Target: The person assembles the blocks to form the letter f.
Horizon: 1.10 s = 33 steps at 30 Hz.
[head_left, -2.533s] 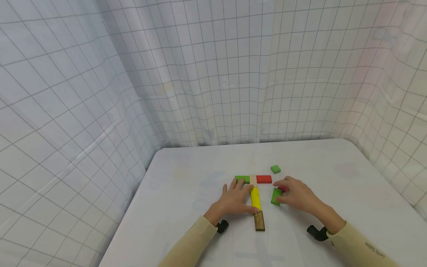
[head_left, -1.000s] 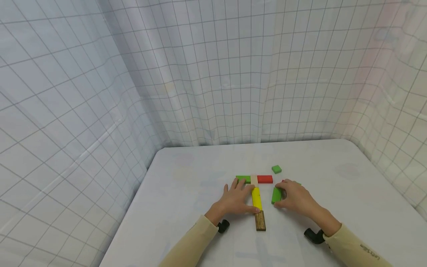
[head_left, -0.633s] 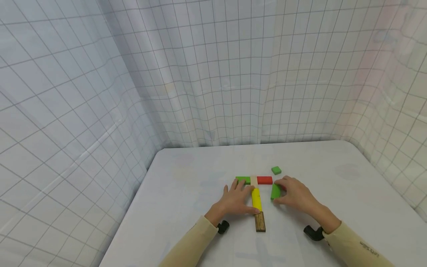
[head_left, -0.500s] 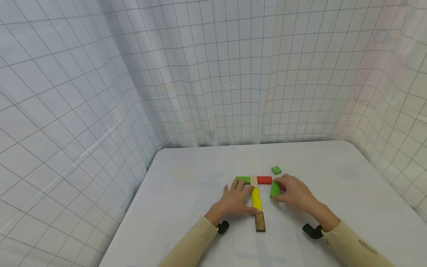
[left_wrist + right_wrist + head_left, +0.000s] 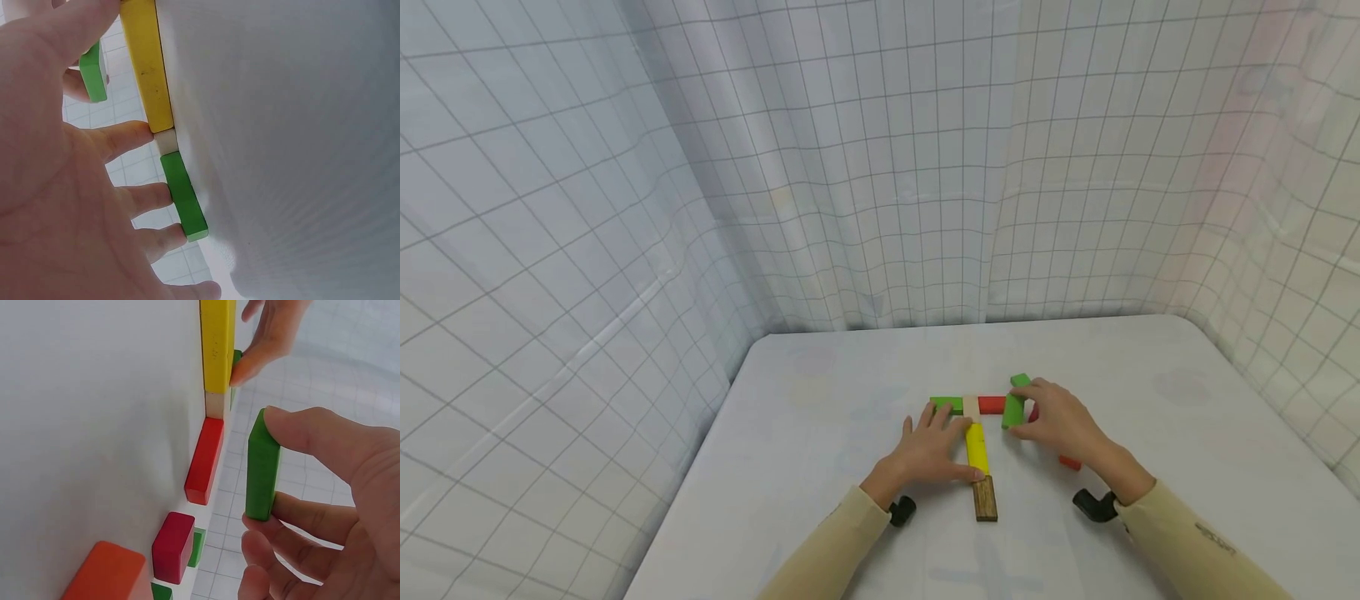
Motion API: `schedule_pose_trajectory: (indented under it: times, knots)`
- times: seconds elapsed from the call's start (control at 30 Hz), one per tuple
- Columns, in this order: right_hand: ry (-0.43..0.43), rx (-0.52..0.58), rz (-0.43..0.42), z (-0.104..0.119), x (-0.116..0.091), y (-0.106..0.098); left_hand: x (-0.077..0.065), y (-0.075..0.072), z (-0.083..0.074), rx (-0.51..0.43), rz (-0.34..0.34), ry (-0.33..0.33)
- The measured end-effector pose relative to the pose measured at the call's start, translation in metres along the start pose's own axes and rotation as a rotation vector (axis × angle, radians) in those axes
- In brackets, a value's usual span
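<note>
My right hand (image 5: 1063, 421) pinches a green wooden block (image 5: 263, 465) by its two ends, thumb against fingers, above the table beside the red block (image 5: 991, 405). My left hand (image 5: 921, 450) spreads over a row of blocks. Its thumb lies where the yellow block (image 5: 977, 450) meets the brown block (image 5: 985, 498), and its index fingertip is at the yellow block's far end. Other left fingertips touch a flat green block (image 5: 184, 197). A pale block (image 5: 972, 407) joins the green, yellow and red ones into a T shape.
A small green block (image 5: 1019, 381) lies beyond the right hand. A crimson block (image 5: 172, 547) and an orange block (image 5: 106, 575) rest on the table, partly hidden by that hand in the head view. Gridded white curtains (image 5: 880, 167) surround the white table (image 5: 805, 417).
My right hand has taken the green block and moved it away from me and slightly left, over the red block's right end. The orange block now shows below its wrist. The left hand stays put.
</note>
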State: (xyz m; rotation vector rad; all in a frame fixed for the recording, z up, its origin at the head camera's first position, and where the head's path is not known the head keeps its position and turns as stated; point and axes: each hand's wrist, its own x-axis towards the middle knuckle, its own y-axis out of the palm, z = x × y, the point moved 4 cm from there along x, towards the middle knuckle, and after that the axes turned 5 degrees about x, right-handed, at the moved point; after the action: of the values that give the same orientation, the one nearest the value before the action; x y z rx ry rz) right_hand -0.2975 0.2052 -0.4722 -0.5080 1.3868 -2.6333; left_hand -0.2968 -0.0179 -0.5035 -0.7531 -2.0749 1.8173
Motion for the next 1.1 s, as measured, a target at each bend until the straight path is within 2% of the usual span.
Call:
schedule_pose_trajectory:
  times: [0.7,1.1]
  knots:
    - [-0.009,0.031,-0.04,-0.001,0.034,0.005,0.001,0.003,0.002,0.01,-0.008,0.01]
    - [-0.011,0.037,-0.017,0.002,0.065,0.011,0.002,0.003,0.001,0.003,0.01,0.001]
